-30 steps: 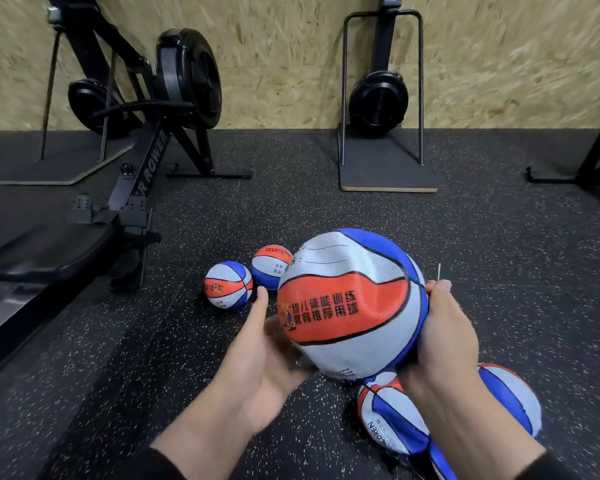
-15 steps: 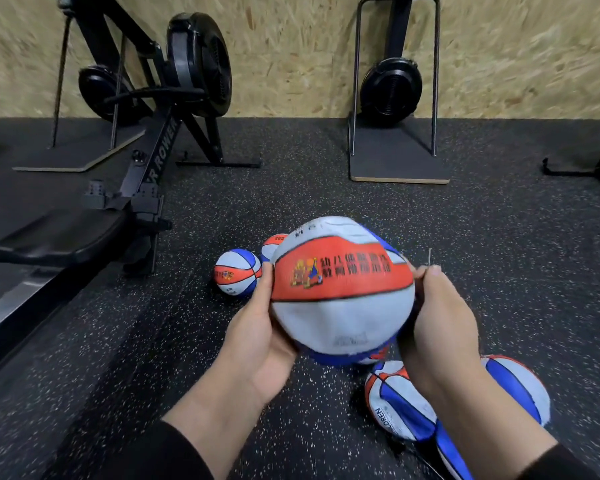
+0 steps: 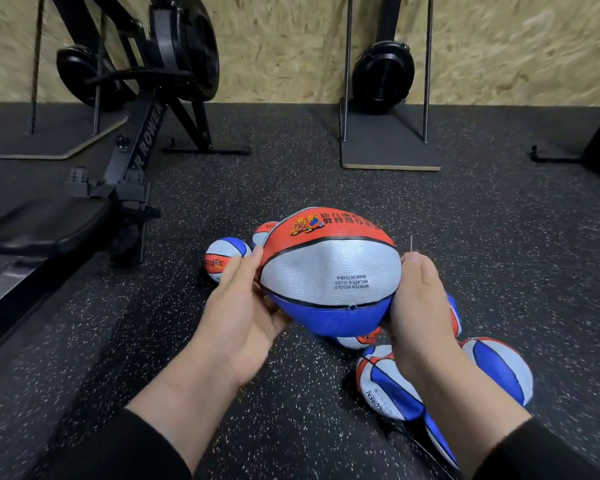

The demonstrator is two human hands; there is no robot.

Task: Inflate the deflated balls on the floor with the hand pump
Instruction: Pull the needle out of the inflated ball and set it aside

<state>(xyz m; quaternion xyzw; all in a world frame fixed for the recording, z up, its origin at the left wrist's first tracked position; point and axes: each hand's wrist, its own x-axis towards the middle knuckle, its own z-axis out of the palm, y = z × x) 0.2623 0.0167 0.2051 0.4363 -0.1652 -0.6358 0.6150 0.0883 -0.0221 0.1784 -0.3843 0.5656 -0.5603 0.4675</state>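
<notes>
Ball between both hands

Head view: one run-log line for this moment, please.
held ball: off floor, valve facing camera | left hand: cups ball | right hand: holds ball, pinches needle | step: needle not inserted

Count: balls x6 – 1 held, 2 far, 3 near R. Needle x1. Hands x2. Rower x1.
</notes>
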